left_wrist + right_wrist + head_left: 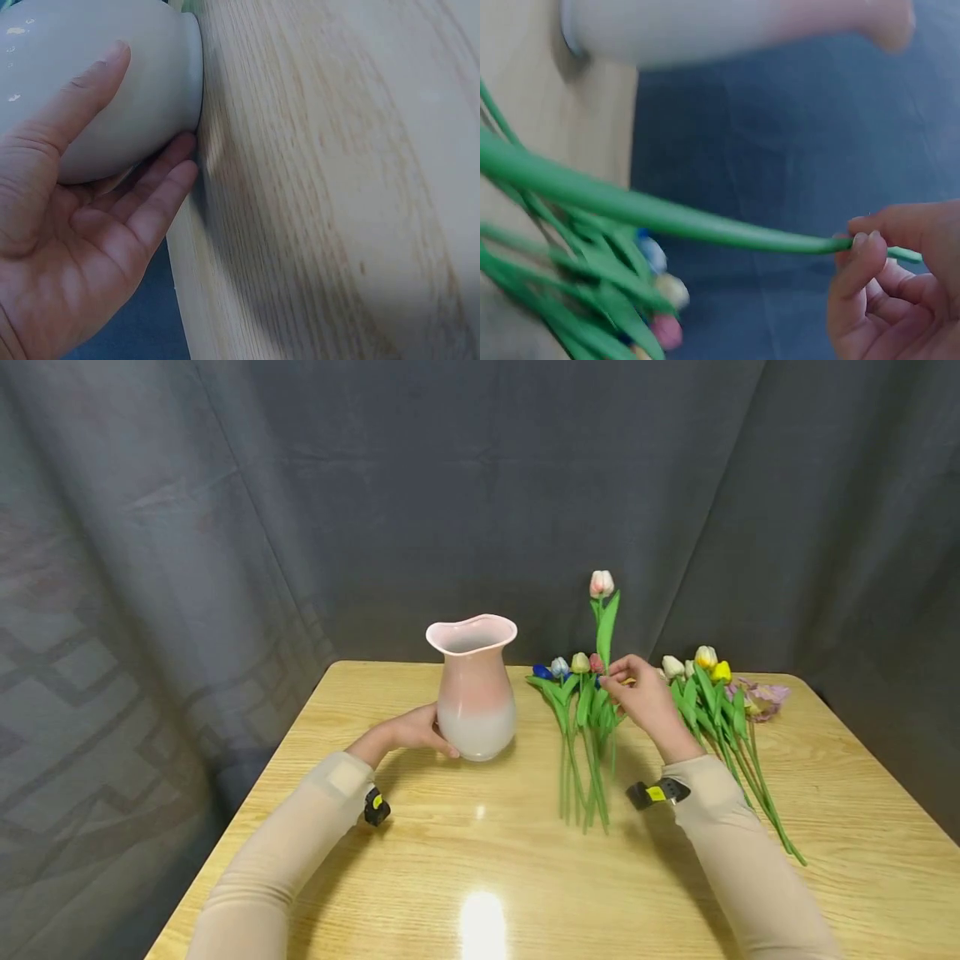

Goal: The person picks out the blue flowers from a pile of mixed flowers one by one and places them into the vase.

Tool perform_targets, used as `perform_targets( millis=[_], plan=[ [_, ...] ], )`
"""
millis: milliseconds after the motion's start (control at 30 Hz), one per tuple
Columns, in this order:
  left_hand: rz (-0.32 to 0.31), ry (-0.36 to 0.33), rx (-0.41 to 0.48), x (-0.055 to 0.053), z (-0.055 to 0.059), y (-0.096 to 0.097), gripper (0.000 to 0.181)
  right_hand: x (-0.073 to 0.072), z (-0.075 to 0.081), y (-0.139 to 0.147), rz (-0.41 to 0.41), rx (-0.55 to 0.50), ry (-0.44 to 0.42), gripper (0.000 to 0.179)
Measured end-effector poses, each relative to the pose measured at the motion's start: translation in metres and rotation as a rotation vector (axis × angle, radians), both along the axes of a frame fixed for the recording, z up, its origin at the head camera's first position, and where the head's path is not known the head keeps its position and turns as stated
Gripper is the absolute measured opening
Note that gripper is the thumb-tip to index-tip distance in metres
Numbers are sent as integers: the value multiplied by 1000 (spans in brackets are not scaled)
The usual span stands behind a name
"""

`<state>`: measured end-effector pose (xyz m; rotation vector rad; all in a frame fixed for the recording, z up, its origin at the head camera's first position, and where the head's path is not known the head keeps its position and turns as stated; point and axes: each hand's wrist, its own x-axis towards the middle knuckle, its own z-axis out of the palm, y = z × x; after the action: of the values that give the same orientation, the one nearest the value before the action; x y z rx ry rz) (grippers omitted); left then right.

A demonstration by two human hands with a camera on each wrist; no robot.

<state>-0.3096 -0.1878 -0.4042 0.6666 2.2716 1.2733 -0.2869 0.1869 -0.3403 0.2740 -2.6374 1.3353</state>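
A pink-and-white vase (477,706) with a wavy flared rim stands upright on the wooden table. My left hand (416,729) holds its lower body from the left. In the left wrist view the thumb lies along the white side of the vase (142,82), with fingers near its base. My right hand (647,697) pinches the green stem of a pale pink tulip (602,583), raised upright above other flowers. The right wrist view shows its stem (742,234) between thumb and fingertips; the blossom lies outside that view.
Below the raised tulip lies a bunch of tulips (585,718) with blue, cream and pink heads. Farther right rests another bunch (708,702), white and yellow, beside a mauve ruffled flower (767,697). A dark curtain (480,510) hangs behind the table (420,877).
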Motion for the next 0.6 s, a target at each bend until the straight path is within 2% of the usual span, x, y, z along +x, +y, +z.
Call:
perform_targets(
  millis=[67,167,333,467,600],
  plan=[
    [-8,-4,9,0,0,0,82,2,5,12,-58,19,49,29],
    [-15,-12,15,0,-1,0,82,4,8,30,-163,101,118,31],
    [-15,-8,17,-1,-4,-1,82,6,3,55,-320,256,224,25],
    [-19,-8,20,-1,-3,0,81,6,-7,70,-364,328,257,20],
    [-22,-7,22,-1,-2,1,81,3,-23,82,-350,402,213,18]
  ],
)
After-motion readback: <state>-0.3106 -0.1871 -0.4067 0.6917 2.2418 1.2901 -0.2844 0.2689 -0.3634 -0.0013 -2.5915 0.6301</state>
